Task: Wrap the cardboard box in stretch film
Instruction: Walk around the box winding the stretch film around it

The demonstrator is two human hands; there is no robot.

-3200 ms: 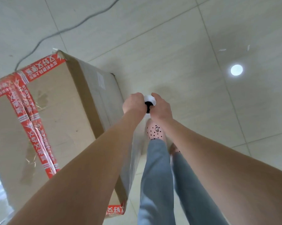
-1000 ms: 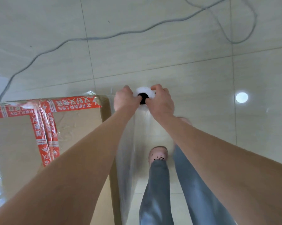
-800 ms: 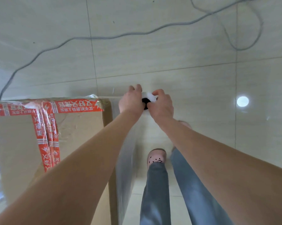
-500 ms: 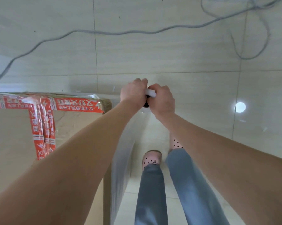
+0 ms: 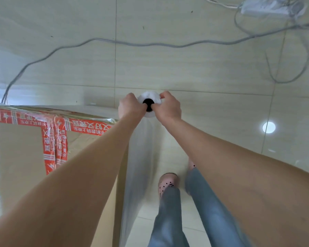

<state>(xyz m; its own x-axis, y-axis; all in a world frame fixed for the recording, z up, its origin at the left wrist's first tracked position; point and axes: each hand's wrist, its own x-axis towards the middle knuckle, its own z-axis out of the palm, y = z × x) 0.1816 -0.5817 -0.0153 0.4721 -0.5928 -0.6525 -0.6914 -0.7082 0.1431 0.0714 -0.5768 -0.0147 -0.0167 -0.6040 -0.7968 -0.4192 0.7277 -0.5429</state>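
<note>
Since 0.5 s ago: hands drawn slightly apart, roll's black core exposed again. Left hand (image 5: 129, 106) and right hand (image 5: 168, 107) each curl fingers round the upright stretch film roll (image 5: 150, 99), held just past the far corner of the cardboard box (image 5: 18, 157). Film sheet (image 5: 139, 166) lies along the box's right side. Judgement: a side pass is under way; further turns and cut-off remain.

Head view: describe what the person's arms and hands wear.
The left forearm and right forearm are bare to the frame edge; no sleeves show. The left hand and right hand are ungloved, with no watch, bracelet or ring visible.
</note>
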